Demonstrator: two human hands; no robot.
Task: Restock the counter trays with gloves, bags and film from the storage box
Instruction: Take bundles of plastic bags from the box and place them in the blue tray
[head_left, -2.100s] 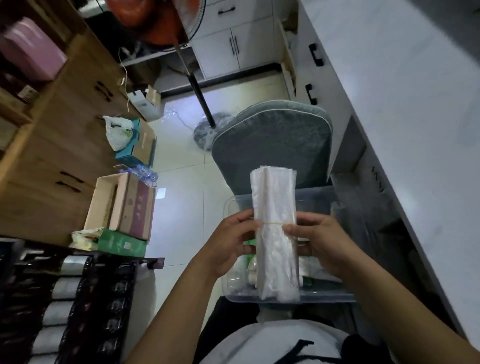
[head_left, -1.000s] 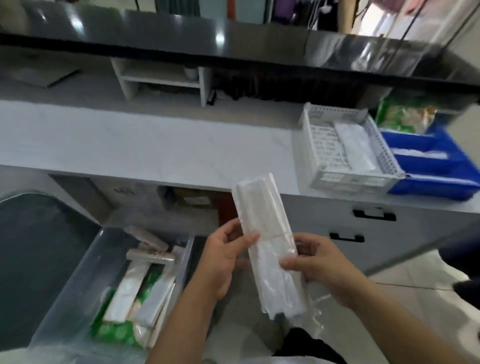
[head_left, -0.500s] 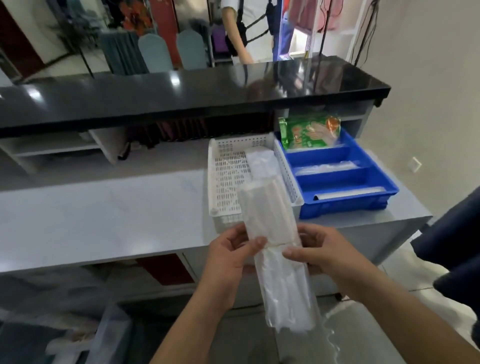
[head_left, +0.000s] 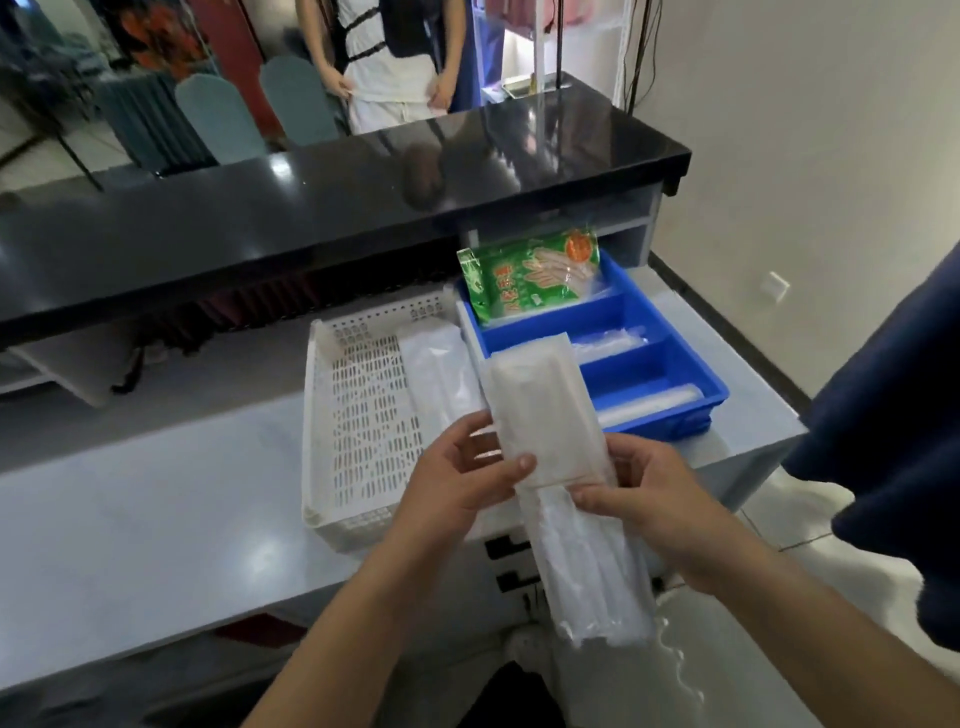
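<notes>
Over the near right corner of the white perforated plastic tray (head_left: 358, 415) you hold the long flat bundle of clear plastic bags (head_left: 545, 415), slanted, not yet set down. Its top end sits above the tray's right wall and partly covers the blue divided plastic tray (head_left: 670, 364) just beside that wall. Its bottom end hangs on your side of the white tray, past the pale grey worktop (head_left: 130, 519) edge, with nothing under it.

Grip: left hand (head_left: 457, 483) and right hand (head_left: 649, 499) both pinch the bundle at its middle, thumbs on the top face, other fingers behind it.

Risks, judged from this:
- The film is slick and you pinch it only at the middle. The hanging half looks limp and could sag, fan out, or slide through your grip when you tip it toward the white tray. If it goes, it lands on the floor, not in the tray.
- A white flat pack of bags (head_left: 436, 364) already lies along the white tray's right side. Lay the bundle on it crooked and it could slide over the right wall into the blue tray, among the clear film rolls (head_left: 649, 402) right of the white tray.
- The green printed glove packet (head_left: 535, 280) leans beyond the white tray's far right corner. A long reach with the top end could knock it flat.
- The white tray looks light. Pushing the bundle against a wall could shove it along the worktop.
- Dark blue cloth (head_left: 883, 441) hangs well right of the white tray. A wide swing could brush it.
</notes>
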